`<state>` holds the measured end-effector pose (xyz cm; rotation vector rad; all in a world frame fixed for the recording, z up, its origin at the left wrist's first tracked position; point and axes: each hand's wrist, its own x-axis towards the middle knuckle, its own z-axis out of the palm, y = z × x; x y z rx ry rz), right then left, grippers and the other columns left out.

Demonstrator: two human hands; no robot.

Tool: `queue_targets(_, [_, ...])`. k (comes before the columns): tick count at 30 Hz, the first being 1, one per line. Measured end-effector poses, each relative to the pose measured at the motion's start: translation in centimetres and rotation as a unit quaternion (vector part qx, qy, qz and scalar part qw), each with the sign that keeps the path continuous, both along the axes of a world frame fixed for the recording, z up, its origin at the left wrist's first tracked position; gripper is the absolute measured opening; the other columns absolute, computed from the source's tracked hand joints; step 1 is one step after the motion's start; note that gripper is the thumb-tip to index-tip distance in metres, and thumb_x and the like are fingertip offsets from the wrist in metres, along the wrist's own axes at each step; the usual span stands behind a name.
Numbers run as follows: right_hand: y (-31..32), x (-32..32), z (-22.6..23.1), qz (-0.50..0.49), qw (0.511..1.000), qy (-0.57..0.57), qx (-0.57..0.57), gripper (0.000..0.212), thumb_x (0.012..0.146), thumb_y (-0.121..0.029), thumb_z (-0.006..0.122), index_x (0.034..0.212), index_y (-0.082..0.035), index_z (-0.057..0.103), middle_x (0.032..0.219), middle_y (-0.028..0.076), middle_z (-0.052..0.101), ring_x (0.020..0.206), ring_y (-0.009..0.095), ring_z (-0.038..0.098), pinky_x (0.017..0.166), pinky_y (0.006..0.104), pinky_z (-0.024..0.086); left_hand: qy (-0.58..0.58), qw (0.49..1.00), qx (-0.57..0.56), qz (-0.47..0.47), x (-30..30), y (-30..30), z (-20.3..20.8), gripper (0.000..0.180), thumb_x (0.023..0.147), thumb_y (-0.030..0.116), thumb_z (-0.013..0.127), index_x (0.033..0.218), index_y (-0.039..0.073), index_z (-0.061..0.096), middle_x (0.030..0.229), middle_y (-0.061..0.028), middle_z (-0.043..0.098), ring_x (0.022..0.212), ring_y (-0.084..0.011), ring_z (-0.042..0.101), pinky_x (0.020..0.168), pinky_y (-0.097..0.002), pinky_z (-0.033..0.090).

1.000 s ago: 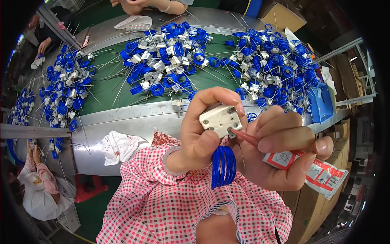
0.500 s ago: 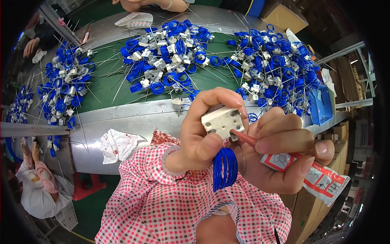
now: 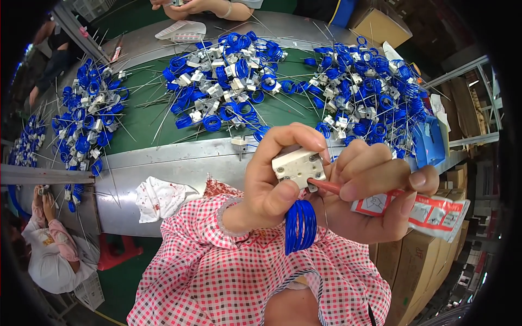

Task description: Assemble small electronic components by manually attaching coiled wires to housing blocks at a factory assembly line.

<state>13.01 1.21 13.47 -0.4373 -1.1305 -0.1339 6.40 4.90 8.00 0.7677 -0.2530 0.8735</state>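
My left hand [image 3: 272, 182] pinches a white ceramic block [image 3: 298, 165] with small metal-lined holes between thumb and bent forefinger. From below the block hangs a coil of blue wire [image 3: 300, 227]. My right hand [image 3: 375, 201] is wrapped round a silver, red and white squeeze tube [image 3: 435, 214]. The tube's red tapered nozzle [image 3: 327, 186] points left, its tip touching the block's lower edge beside a hole. Part of the tube is hidden by my fingers.
Heaps of blue coils with white blocks and long metal leads lie ahead [image 3: 223, 81], right [image 3: 375, 92] and left [image 3: 87, 114]. A red-stained cloth [image 3: 157, 198] lies on the metal table edge. A blue bin [image 3: 429, 141] stands right. Co-workers' hands [image 3: 204, 6] work opposite and at left.
The tube's tail has swung up, and my right hand has tilted with it. The block has shifted slightly, with the nozzle still at its lower edge. The co-worker's hands opposite have come further into view.
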Motion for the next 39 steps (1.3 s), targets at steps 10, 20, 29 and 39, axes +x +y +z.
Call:
queue_targets(10, [-0.9, 0.6, 0.7, 0.084, 0.992, 0.024, -0.095, 0.022, 0.086, -0.014, 0.029, 0.099, 0.002, 0.036, 0.048, 0.008, 0.044, 0.038, 0.012, 0.032, 0.037, 0.024, 0.03, -0.031, 0.998, 0.046, -0.007, 0.2, 0.4, -0.6, 0.051, 0.079, 0.036, 0.057, 0.106, -0.004, 0.041, 0.097, -0.0142, 0.046, 0.087, -0.0176, 0.047, 0.077, -0.0291, 0.04])
queue_targets(20, [-1.2, 0.5, 1.2, 0.041, 0.983, -0.003, -0.178, 0.019, 0.085, -0.012, 0.032, 0.098, 0.001, 0.034, 0.047, 0.008, 0.045, 0.036, 0.011, 0.031, 0.037, 0.0236, 0.028, 0.004, 0.995, 0.096, -0.008, -0.5, 1.3, -0.5, 0.049, 0.078, 0.035, 0.056, 0.105, -0.003, 0.042, 0.097, -0.0137, 0.046, 0.089, -0.0183, 0.046, 0.079, -0.0297, 0.038])
queue_targets(29, [-0.7, 3.0, 0.1, -0.001, 0.973, 0.19, 0.132, 0.015, 0.085, -0.012, 0.037, 0.096, -0.004, 0.043, 0.049, -0.001, 0.034, 0.041, 0.01, 0.031, 0.037, 0.0224, 0.025, 0.044, 0.999, -0.012, -0.028, 1.7, 1.9, -1.8, 0.052, 0.077, 0.043, 0.059, 0.104, 0.001, 0.044, 0.093, -0.0128, 0.047, 0.084, -0.0184, 0.051, 0.066, -0.0282, 0.045])
queue_targets(39, [-19.8, 15.2, -3.7, -0.508, 0.778, 0.279, 0.242, 0.023, 0.086, -0.022, 0.04, 0.068, -0.008, 0.036, 0.058, -0.001, 0.034, 0.047, 0.009, 0.027, 0.045, 0.0225, 0.02, -0.25, 0.953, -0.068, 0.155, 12.6, 17.0, 5.2, 0.044, 0.075, 0.04, 0.063, 0.104, 0.009, 0.05, 0.102, -0.0081, 0.053, 0.089, -0.0204, 0.054, 0.074, -0.0342, 0.047])
